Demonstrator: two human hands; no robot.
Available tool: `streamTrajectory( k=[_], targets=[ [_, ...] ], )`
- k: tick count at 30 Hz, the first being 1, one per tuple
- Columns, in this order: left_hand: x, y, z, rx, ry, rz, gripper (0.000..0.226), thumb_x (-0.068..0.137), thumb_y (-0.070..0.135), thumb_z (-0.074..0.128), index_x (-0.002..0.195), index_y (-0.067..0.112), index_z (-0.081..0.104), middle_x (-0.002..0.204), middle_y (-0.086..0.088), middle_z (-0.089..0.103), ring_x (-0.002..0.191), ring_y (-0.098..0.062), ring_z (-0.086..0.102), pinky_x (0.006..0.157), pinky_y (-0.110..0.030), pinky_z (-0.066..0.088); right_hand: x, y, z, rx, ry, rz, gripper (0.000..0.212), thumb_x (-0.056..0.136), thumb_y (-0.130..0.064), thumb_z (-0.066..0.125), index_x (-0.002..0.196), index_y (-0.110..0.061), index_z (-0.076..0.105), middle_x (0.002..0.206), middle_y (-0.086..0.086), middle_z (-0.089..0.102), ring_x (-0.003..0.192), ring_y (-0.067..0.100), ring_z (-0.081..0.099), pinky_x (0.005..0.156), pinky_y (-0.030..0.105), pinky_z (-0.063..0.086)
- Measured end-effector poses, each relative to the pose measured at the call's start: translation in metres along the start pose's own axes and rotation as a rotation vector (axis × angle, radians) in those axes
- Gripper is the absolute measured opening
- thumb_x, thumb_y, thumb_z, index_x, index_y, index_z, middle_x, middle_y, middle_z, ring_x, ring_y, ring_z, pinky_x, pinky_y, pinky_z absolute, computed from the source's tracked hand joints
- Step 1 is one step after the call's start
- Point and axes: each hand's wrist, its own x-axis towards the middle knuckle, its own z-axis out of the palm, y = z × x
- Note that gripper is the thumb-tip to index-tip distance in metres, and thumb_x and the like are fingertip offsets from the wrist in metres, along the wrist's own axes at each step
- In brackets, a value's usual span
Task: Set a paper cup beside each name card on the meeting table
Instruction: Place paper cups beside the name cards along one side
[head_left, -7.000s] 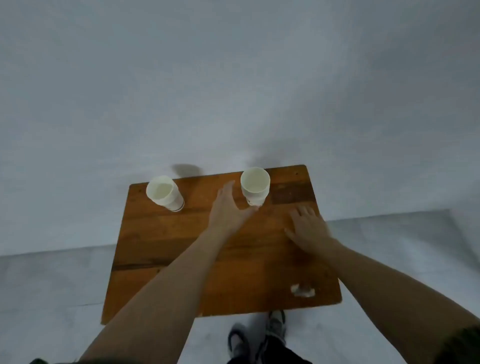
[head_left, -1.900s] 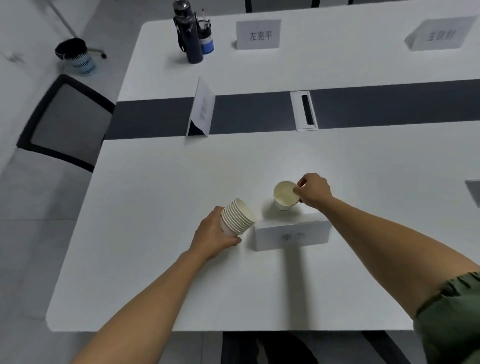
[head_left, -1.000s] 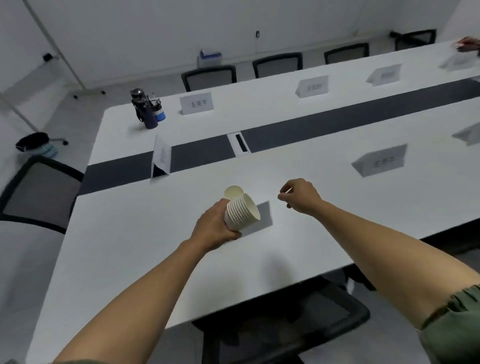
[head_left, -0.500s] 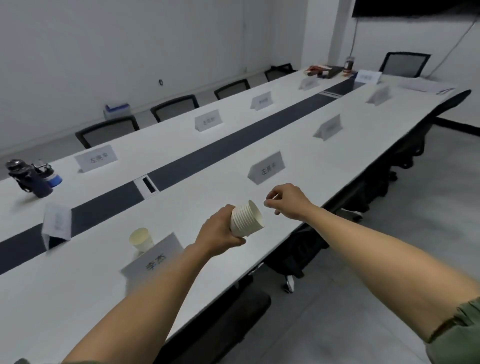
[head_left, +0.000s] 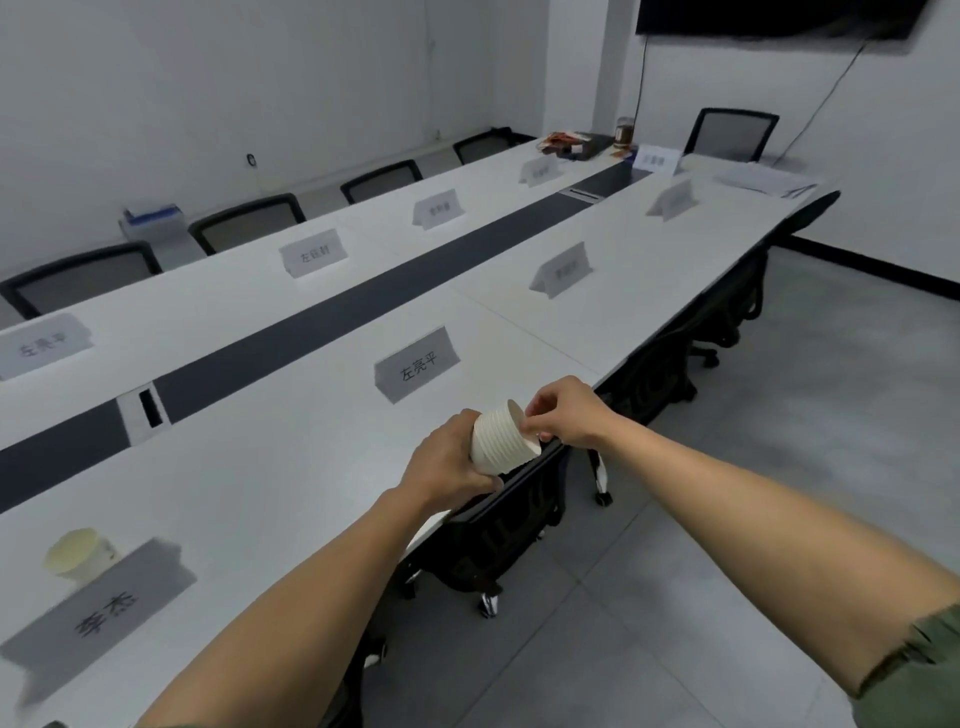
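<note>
My left hand (head_left: 447, 460) grips a stack of white paper cups (head_left: 501, 436), tilted with its mouth toward the right, above the near edge of the long white meeting table (head_left: 291, 457). My right hand (head_left: 563, 413) pinches the rim of the outermost cup. One paper cup (head_left: 78, 553) stands behind the nearest name card (head_left: 98, 613) at the lower left. The name card ahead (head_left: 417, 364) has no cup beside it. Further name cards (head_left: 563, 270) line both sides of the table.
A dark strip (head_left: 332, 322) with a cable hatch (head_left: 148, 410) runs down the table's middle. Black chairs (head_left: 498, 525) are tucked under the near edge and stand along the far side. Papers and clutter (head_left: 576, 143) lie at the far end.
The view has moved along the table, so the placed cup and its card now lie at lower left. My right hand has closed in onto the rim of the stack.
</note>
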Motion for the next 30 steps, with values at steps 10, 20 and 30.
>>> streamTrajectory(
  k=[10, 20, 30],
  targets=[
    [0.122, -0.011, 0.011, -0.03, 0.015, 0.0, 0.069, 0.058, 0.033, 0.085, 0.116, 0.03, 0.048, 0.104, 0.008, 0.059, 0.095, -0.019, 0.06, 0.079, -0.044, 0.058, 0.112, 0.021, -0.047, 0.036, -0.04, 0.019, 0.002, 0.079, -0.005, 0.073, 0.08, -0.004, 0.073, 0.072, 0.006, 0.071, 0.064, 0.013, 0.065, 0.055, 0.022, 0.051],
    [0.237, -0.027, -0.011, -0.066, 0.048, -0.09, 0.07, 0.059, 0.031, 0.087, 0.117, 0.028, 0.048, 0.106, 0.005, 0.059, 0.097, -0.02, 0.061, 0.079, -0.042, 0.061, 0.238, 0.009, -0.093, 0.111, -0.117, 0.015, 0.004, 0.081, 0.003, 0.068, 0.083, -0.001, 0.07, 0.077, 0.01, 0.068, 0.068, 0.02, 0.062, 0.056, 0.024, 0.049],
    [0.321, -0.05, -0.003, -0.111, 0.236, -0.351, 0.069, 0.059, 0.025, 0.088, 0.117, 0.026, 0.052, 0.105, 0.005, 0.06, 0.094, -0.017, 0.06, 0.071, -0.027, 0.056, 0.384, 0.007, -0.105, 0.045, -0.357, -0.1, 0.017, 0.084, 0.0, 0.061, 0.1, -0.001, 0.066, 0.089, 0.007, 0.063, 0.071, 0.017, 0.057, 0.057, 0.025, 0.046]
  ],
)
